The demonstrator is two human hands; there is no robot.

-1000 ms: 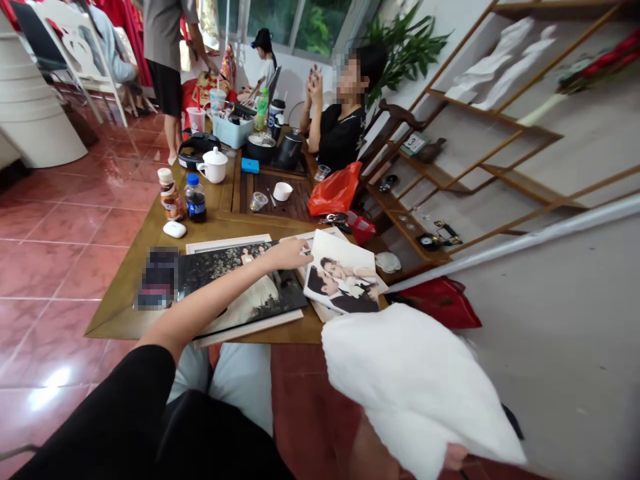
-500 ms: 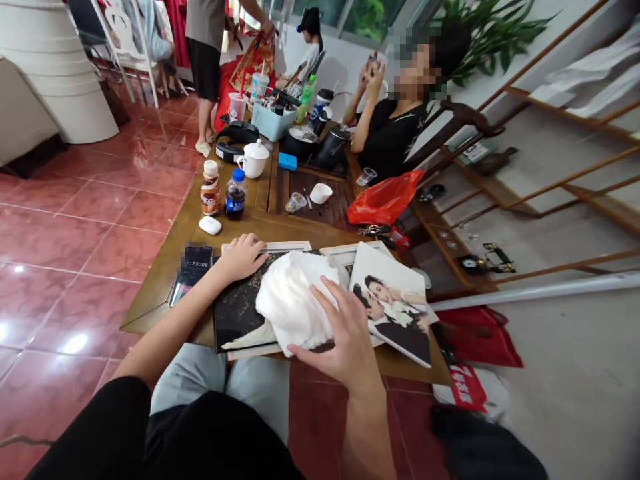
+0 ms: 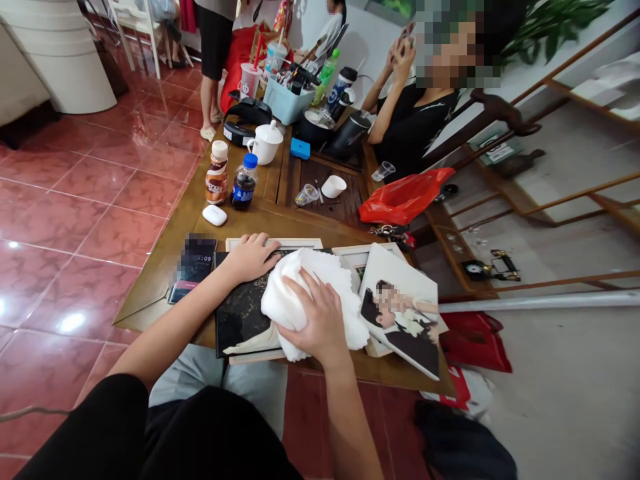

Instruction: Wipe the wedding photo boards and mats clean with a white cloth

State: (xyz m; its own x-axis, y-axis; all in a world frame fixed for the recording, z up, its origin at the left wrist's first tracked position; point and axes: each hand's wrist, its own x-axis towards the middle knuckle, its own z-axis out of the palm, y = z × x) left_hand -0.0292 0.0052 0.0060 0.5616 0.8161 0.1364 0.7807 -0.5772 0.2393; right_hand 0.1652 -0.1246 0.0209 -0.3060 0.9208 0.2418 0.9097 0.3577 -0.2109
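Note:
My right hand (image 3: 316, 319) grips a bunched white cloth (image 3: 345, 293), fingers curled over its left part, on top of a dark photo panel (image 3: 240, 313). The panel shows part of a pale gown; the cloth hides its right side. My left hand (image 3: 254, 257) lies flat with fingers stretched out at the panel's far edge, just left of the cloth. To the right, a photo print of a couple (image 3: 405, 313) lies at an angle, partly over a light frame. A phone (image 3: 195, 263) rests left of the panel, beside my left forearm.
Beyond my hands stand a brown-labelled bottle (image 3: 217, 177), a dark drink bottle (image 3: 245, 183), a white lidded mug (image 3: 266, 143) and a white case (image 3: 215, 215). A red plastic bag (image 3: 407, 197) lies at the right. A person (image 3: 415, 113) sits across the table. Wooden shelves (image 3: 505, 193) stand at the right.
My right hand has moved left and closed over the cloth, which is now bunched on the left and spread out to the right. My left hand stays at the panel's far edge.

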